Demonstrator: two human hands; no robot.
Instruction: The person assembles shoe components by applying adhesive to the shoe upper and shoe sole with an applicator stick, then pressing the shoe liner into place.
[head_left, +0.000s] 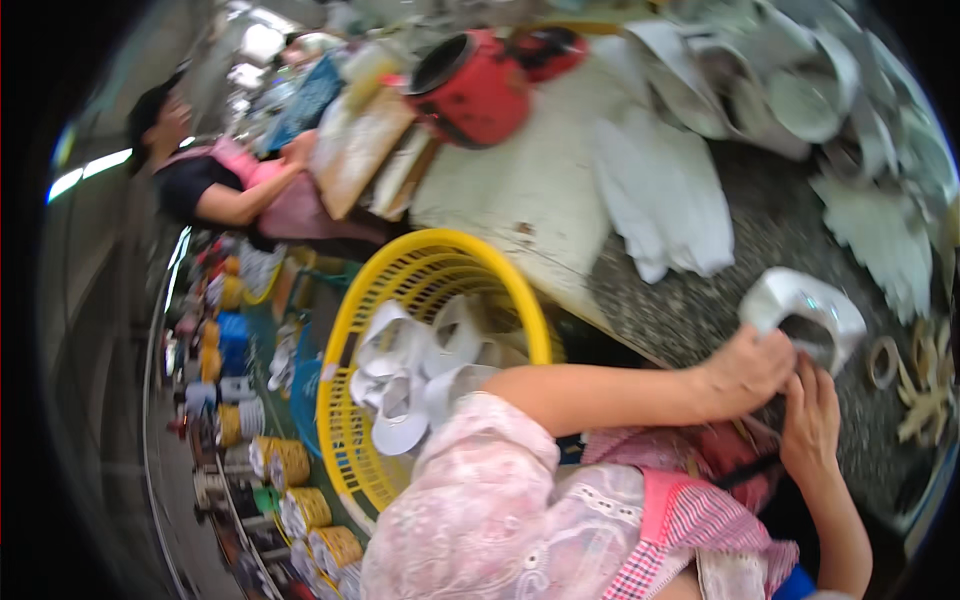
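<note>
A white, glossy, loop-shaped piece [840, 305], which looks like a shoe upper, stands over the dark speckled tabletop. My left hand [752, 370] pinches its lower edge with curled fingers. Close beside it, the fingertips of my right hand [812, 415] press together at the same edge; the exact contact is partly hidden. A tape ring [884, 362] lies to the right of the piece. More white curved pieces [790, 85] are heaped at the table's far side, and thin white sheets [665, 195] lie in front of them.
A yellow plastic basket [335, 400] with several white pieces stands left of my left arm. A red pot [475, 90] with a dark opening sits on the pale table part [500, 200]. Pale gloves [930, 385] lie far right. Another person [225, 185] works at left, near yellow-wrapped rolls [280, 460].
</note>
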